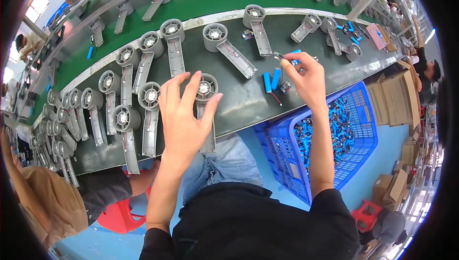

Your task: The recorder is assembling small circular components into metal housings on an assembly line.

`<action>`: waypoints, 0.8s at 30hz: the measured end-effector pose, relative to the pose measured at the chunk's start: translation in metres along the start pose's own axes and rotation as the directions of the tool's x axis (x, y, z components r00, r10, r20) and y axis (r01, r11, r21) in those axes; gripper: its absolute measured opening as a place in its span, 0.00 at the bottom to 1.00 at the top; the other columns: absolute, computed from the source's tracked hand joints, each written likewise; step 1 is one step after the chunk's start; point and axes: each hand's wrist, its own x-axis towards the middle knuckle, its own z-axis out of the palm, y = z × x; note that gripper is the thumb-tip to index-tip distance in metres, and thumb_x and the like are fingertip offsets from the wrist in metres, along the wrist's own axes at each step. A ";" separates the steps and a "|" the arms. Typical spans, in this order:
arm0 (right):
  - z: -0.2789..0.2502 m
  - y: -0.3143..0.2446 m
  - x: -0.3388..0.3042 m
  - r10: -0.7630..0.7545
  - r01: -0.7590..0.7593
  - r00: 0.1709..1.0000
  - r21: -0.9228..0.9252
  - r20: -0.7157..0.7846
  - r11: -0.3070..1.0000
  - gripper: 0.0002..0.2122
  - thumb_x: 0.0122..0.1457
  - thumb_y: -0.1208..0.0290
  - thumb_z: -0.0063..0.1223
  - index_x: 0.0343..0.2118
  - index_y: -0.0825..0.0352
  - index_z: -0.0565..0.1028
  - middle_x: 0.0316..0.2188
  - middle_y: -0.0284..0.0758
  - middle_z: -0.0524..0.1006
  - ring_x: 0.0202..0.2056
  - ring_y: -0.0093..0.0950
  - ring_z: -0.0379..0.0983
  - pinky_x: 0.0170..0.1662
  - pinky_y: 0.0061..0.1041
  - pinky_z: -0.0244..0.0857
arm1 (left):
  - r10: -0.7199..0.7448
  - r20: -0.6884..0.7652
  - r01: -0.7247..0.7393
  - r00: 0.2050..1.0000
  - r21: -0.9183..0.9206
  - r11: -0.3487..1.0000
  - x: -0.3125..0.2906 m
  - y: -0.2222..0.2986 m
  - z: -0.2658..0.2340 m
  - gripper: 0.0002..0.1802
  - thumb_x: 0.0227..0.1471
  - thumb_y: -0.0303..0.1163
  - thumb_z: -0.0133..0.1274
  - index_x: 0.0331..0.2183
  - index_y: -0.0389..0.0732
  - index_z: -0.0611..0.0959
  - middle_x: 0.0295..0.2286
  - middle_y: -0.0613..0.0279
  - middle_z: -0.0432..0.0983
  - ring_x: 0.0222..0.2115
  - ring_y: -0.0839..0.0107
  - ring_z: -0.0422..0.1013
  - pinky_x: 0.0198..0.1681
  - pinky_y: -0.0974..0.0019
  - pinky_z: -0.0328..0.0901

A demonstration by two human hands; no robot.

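Observation:
My left hand (182,119) is raised with its fingers spread and nothing between them. Partly behind it lies a grey handheld-fan housing (207,88), its handle running toward the table edge. Thumb and forefinger of my right hand (308,82) pinch together at a small greyish piece (278,56), too small to name. A blue cylindrical battery (296,52) shows just behind those fingers. Left of that hand, two blue batteries (271,81) with a red lead lie on the table beside a small circuit board (285,87). Another fan housing (234,54) with an exposed handle lies between my hands.
Many grey fan housings (125,119) crowd the table's left side. A green conveyor belt (201,2) runs along the far side, carrying more. Below right stands a blue crate (370,112) full of blue batteries. A co-worker sits at left; cardboard boxes (394,95) are at right.

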 end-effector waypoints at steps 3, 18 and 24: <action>0.007 -0.014 -0.012 -0.006 0.030 0.997 0.311 -0.080 0.950 0.07 0.59 0.79 0.57 0.40 0.72 0.79 0.29 0.29 0.77 0.24 0.11 0.66 0.25 0.15 0.58 | -0.003 0.003 0.004 1.000 -0.253 0.968 0.006 0.003 -0.001 0.25 0.48 0.31 0.64 0.48 0.35 0.80 0.44 0.51 0.74 0.45 0.58 0.69 0.50 0.60 0.63; 0.067 -0.067 -0.059 -0.013 -0.198 0.941 0.579 0.339 0.791 0.09 0.63 0.75 0.53 0.44 0.68 0.79 0.35 0.30 0.79 0.24 0.11 0.67 0.26 0.12 0.59 | -0.336 0.236 0.351 0.912 -0.873 0.339 -0.020 -0.013 -0.035 0.14 0.61 0.23 0.49 0.48 0.36 0.80 0.30 0.58 0.79 0.26 0.72 0.76 0.32 0.70 0.70; 0.085 -0.056 -0.075 -0.057 -0.117 0.943 0.489 0.327 0.865 0.07 0.61 0.79 0.54 0.40 0.69 0.80 0.30 0.24 0.71 0.24 0.08 0.62 0.27 0.12 0.55 | 0.050 0.303 0.002 0.952 -0.170 0.985 -0.041 -0.011 -0.030 0.16 0.48 0.23 0.59 0.42 0.43 0.83 0.23 0.61 0.66 0.20 0.66 0.68 0.23 0.65 0.63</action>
